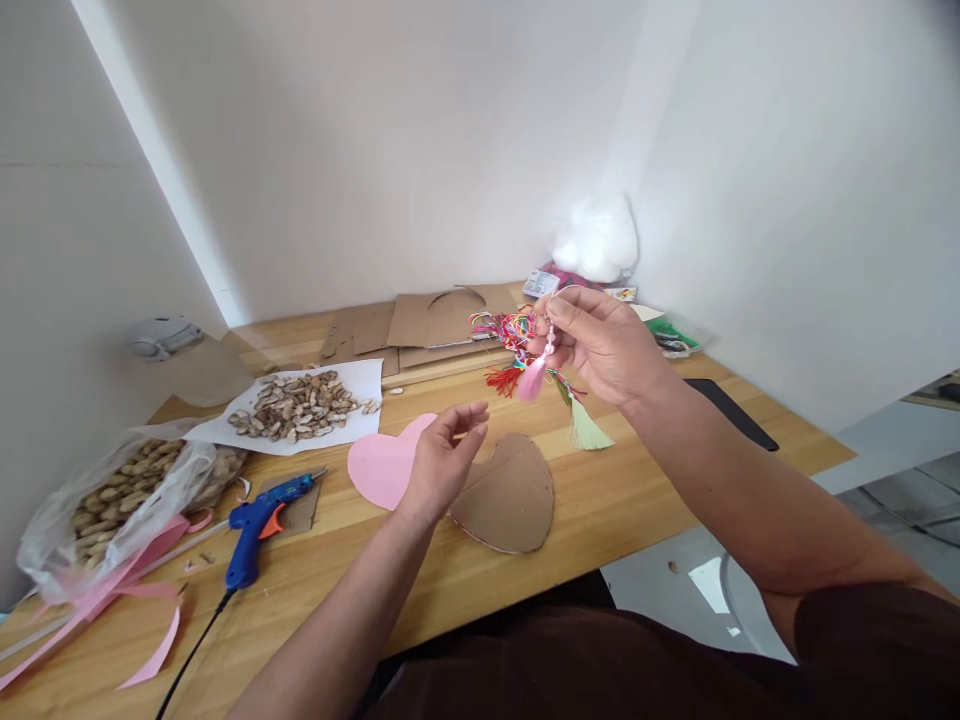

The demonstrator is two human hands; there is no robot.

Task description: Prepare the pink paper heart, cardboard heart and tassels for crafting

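My right hand is raised over the right part of the table, its thumb and fingers pinching a beaded string with a pink tassel. Behind and below it lie tangled colourful cords and a pale green tassel. My left hand hovers with curved fingers apart and nothing between them, above the inner edges of a pink paper heart and a brown cardboard heart. The left hand hides part of both hearts.
A blue glue gun with a black cord, pink ribbon and a bag of peanuts are at the left. Shells lie on white paper. Cardboard sheets sit behind; a black flat object lies right.
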